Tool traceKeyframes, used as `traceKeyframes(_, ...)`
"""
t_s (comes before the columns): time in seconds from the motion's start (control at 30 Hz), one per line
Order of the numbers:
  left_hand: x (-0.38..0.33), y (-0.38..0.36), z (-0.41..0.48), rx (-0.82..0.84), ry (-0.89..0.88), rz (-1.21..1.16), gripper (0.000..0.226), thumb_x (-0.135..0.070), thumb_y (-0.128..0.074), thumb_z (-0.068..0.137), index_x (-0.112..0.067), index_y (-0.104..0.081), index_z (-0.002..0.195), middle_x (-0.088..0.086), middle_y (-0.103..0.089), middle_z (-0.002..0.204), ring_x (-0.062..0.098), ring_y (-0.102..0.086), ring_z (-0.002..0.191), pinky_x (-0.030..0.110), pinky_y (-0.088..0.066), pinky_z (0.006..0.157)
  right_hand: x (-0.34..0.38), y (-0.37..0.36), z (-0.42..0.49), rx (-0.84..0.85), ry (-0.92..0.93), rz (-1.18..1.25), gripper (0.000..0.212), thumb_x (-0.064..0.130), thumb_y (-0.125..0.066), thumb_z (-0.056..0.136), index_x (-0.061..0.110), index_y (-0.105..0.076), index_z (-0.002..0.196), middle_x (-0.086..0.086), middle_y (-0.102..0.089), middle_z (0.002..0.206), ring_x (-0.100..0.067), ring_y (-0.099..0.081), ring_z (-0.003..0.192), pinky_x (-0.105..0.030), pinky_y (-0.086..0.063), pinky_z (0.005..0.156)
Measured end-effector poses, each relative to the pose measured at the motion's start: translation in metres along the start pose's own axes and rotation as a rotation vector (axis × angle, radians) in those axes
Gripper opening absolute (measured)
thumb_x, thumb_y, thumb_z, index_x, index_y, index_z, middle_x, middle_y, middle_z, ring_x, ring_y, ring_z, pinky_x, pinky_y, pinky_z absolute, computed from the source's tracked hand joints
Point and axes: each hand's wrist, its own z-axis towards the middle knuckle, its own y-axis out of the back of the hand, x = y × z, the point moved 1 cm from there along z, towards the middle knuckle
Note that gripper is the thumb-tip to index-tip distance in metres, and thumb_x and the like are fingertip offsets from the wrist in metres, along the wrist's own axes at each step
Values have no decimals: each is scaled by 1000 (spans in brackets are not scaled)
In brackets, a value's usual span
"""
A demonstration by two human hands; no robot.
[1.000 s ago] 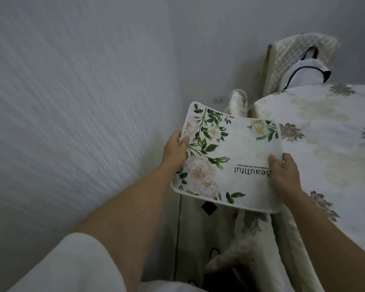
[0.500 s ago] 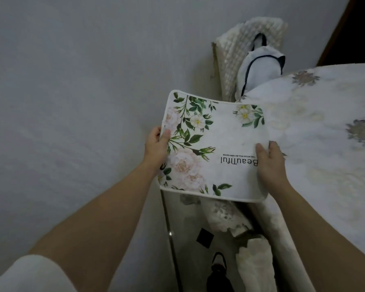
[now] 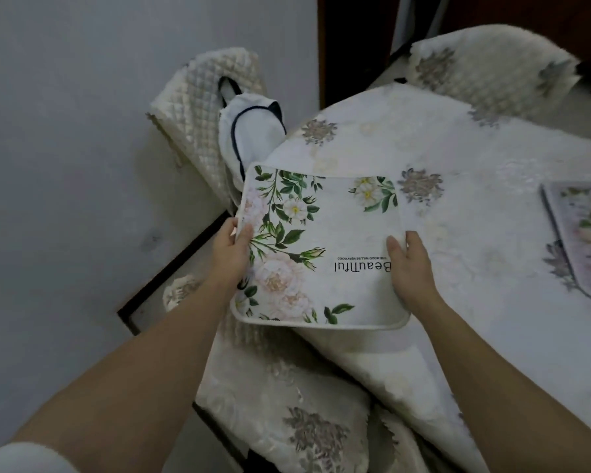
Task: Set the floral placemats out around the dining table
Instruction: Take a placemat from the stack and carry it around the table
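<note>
A white floral placemat point(image 3: 335, 240) with green leaves, pink roses and the upside-down word "BeauTiful" hangs over the near left edge of the dining table point(image 3: 475, 172). My left hand point(image 3: 231, 254) grips its left edge, thumb on top. My right hand point(image 3: 411, 268) holds its right side, fingers spread on the surface. The table wears a cream cloth with grey flowers. A second floral placemat point(image 3: 584, 233) lies flat on the table at the far right, partly cut off by the frame.
A quilted chair point(image 3: 198, 107) with a white dark-trimmed bag point(image 3: 249, 134) stands by the wall at the left. Another covered chair point(image 3: 485, 66) is at the table's far side. A chair cushion point(image 3: 287, 404) lies below my arms. Grey wall fills the left.
The view swung right from the wall to the table. Both hands carried the placemat right, over the table's edge. The second placemat came into view.
</note>
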Motion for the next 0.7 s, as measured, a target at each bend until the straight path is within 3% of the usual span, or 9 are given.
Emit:
traceKeyframes(0.13, 11, -15, 46, 177, 8, -1, 11, -25, -53, 102, -25, -62, 97, 15, -72, 106, 33, -70, 95, 52, -57, 82, -7, -7, 0, -153, -69, -28, 20, 34, -44, 101, 15, -51, 105, 3, -62, 96, -22, -60, 91, -38, -47, 78)
traceKeyframes(0.23, 21, -20, 74, 300, -29, 89, 11, -31, -51, 102, -25, -60, 98, 23, -65, 95, 28, -60, 81, 51, -52, 73, -12, -16, -8, -251, -130, -62, 25, 34, -43, 101, 10, -50, 105, -6, -62, 99, -26, -59, 91, -43, -48, 81)
traceKeyframes(0.3, 25, -25, 86, 377, -38, 111, 12, -32, -50, 103, -24, -59, 101, 30, -64, 97, 27, -58, 81, 54, -53, 74, -15, -20, -14, -296, -158, -77, 26, 33, -43, 101, 8, -49, 104, -10, -62, 98, -28, -59, 90, -43, -46, 80)
traceKeyframes(0.4, 33, -35, 104, 494, -48, 135, 14, -37, -51, 101, -27, -60, 101, 18, -60, 91, 24, -55, 80, 50, -49, 73, -19, -24, -22, -361, -215, -85, 29, 34, -42, 101, 6, -48, 104, -14, -60, 97, -30, -58, 89, -43, -46, 78)
traceKeyframes(0.5, 36, -51, 117, 599, -17, 138, 16, -35, -53, 101, -22, -60, 108, 15, -69, 100, 22, -64, 87, 39, -51, 76, -25, -24, -25, -413, -251, -45, 26, 35, -46, 100, 11, -49, 107, -5, -63, 98, -21, -61, 89, -41, -49, 78)
traceKeyframes(0.6, 42, -71, 132, 662, 22, 141, 15, -25, -57, 100, -15, -61, 110, 7, -71, 110, 22, -68, 102, 38, -55, 87, -36, -25, -22, -440, -295, -9, 23, 34, -54, 97, 16, -51, 111, 15, -60, 95, -3, -59, 85, -26, -44, 67)
traceKeyframes(0.7, 48, -93, 144, 659, 3, 176, 10, -21, -59, 99, -14, -62, 106, 6, -71, 104, 23, -68, 99, 39, -55, 86, -53, -27, -14, -488, -346, 1, 25, 32, -57, 96, 14, -51, 112, 12, -61, 94, -14, -60, 86, -29, -42, 71)
